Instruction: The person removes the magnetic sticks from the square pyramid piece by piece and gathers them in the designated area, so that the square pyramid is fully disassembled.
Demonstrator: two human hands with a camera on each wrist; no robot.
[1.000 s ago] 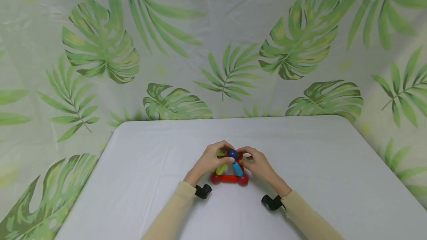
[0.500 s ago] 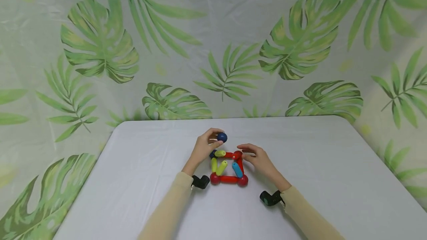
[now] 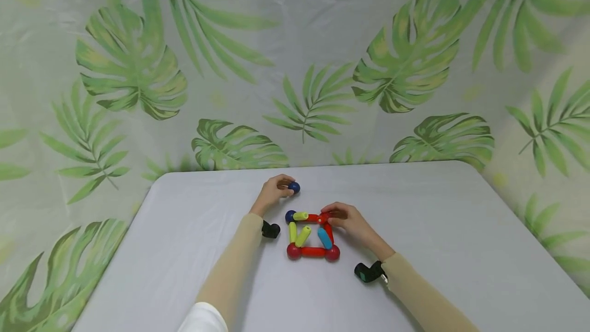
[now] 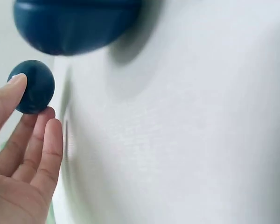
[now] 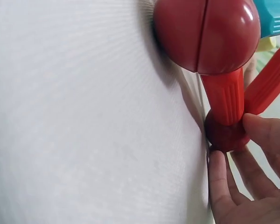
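In the head view my left hand [image 3: 272,194] pinches a blue ball [image 3: 294,187] behind the square frame on the table. Thumb and fingertips meet that ball [image 4: 36,88] in the left wrist view. The frame has red rods [image 3: 313,252] at front, right and back and a yellow-green rod [image 3: 292,233] at left. Red balls [image 3: 294,251] form three corners; a blue corner ball [image 3: 290,216] sits back left. Yellow-green, blue [image 3: 324,238] and red rods lean inward from the corners. My right hand [image 3: 351,222] holds the back right red ball [image 5: 226,135] between thumb and fingers.
A white cloth covers the table [image 3: 207,250], whose far edge meets a leaf-patterned backdrop [image 3: 304,65]. Black wrist cameras [image 3: 369,272] sit on both wrists.
My left hand has taken the blue ball off the tops of the leaning rods and moved it back and left. My right hand stays by the back right corner and now holds its red ball.
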